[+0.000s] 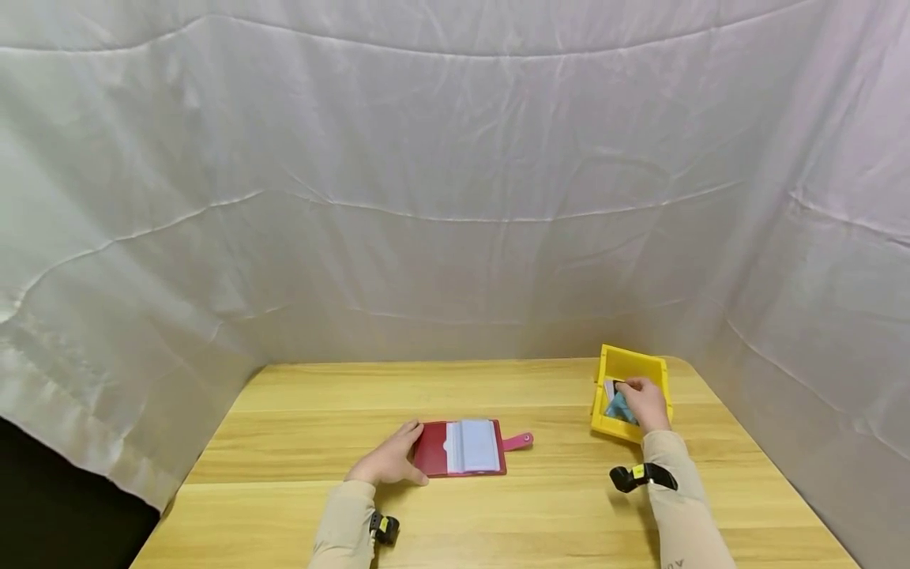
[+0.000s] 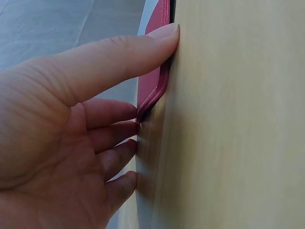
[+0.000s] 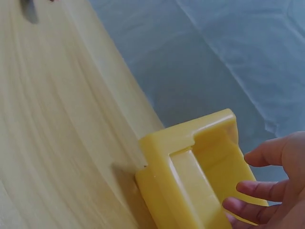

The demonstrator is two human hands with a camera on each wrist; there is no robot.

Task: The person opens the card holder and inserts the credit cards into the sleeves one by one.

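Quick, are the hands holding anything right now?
Left hand: open, touching the red card holder.
Right hand: open, fingers apart, at the yellow bin.

Right hand [image 3: 293, 188]: was at the yellow box [image 3: 167, 164], spread out.
Table [image 3: 57, 105]: was under the box.
Gray cloth [image 3: 200, 71]: hung behind it.

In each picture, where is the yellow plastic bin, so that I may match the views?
Head: the yellow plastic bin is right of centre, below mid-height.
Left wrist: not in it.
Right wrist: at the bottom, right of centre, cut by the lower edge.
Shared landmark: the pale wooden tabletop, in all three.
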